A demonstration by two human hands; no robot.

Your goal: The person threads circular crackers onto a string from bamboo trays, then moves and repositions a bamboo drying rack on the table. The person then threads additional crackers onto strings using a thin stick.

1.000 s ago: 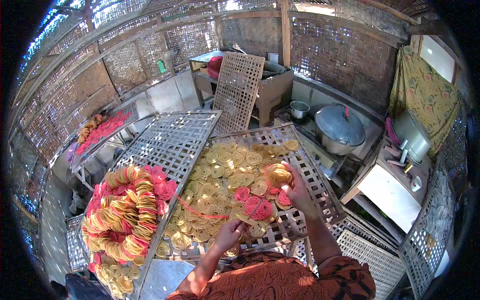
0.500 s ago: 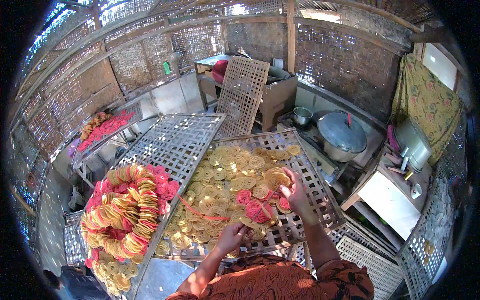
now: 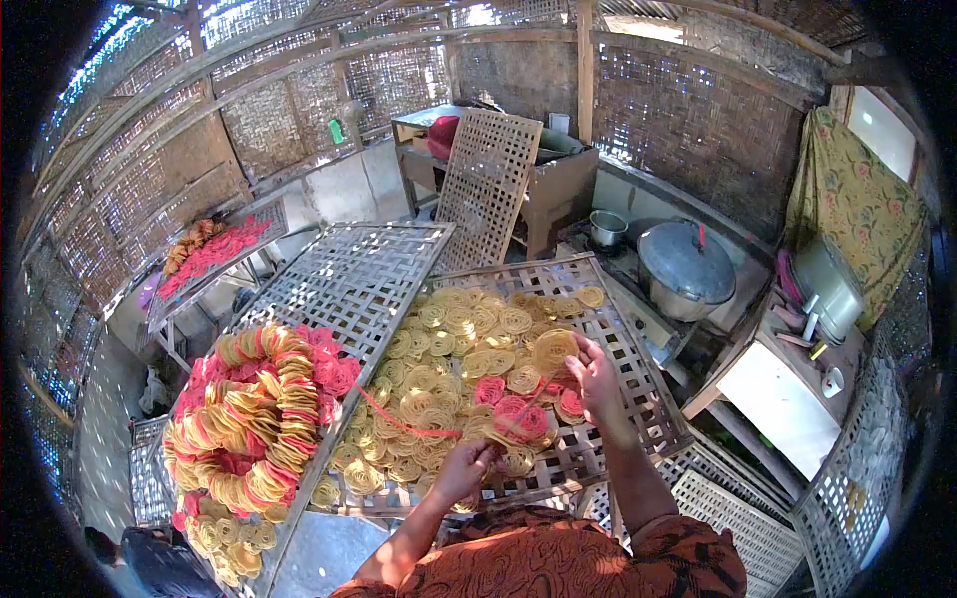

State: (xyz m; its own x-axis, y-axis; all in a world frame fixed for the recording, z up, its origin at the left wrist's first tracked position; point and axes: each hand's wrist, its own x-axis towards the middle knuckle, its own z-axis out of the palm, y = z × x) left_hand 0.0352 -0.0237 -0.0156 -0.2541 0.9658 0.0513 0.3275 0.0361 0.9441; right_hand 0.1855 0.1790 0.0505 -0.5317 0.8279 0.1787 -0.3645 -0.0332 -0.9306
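Note:
My right hand (image 3: 597, 380) is closed on a round yellow disc (image 3: 554, 351), held up over the right part of a woven tray (image 3: 638, 369). Below and to the left, my left hand (image 3: 465, 471) is closed round the lower end of a thin strip (image 3: 528, 406) that slants up toward the disc. Between the hands lies a pink lacy disc (image 3: 519, 419). Many yellow lacy discs (image 3: 419, 394) cover the tray, some overlapping. A red ribbon (image 3: 399, 426) crosses them and runs toward my left hand.
Strung yellow and pink discs (image 3: 284, 419) are heaped at the left. Behind stand a leaning lattice tray (image 3: 485, 189) and a large lidded pot (image 3: 686, 267). A white-fronted table (image 3: 773, 399) is at the right. A dark-clothed person (image 3: 164, 566) shows at the lower left.
The view has shifted slightly. In my right hand the disc now shows its flat face more than before. The person at the lower left has come further into view.

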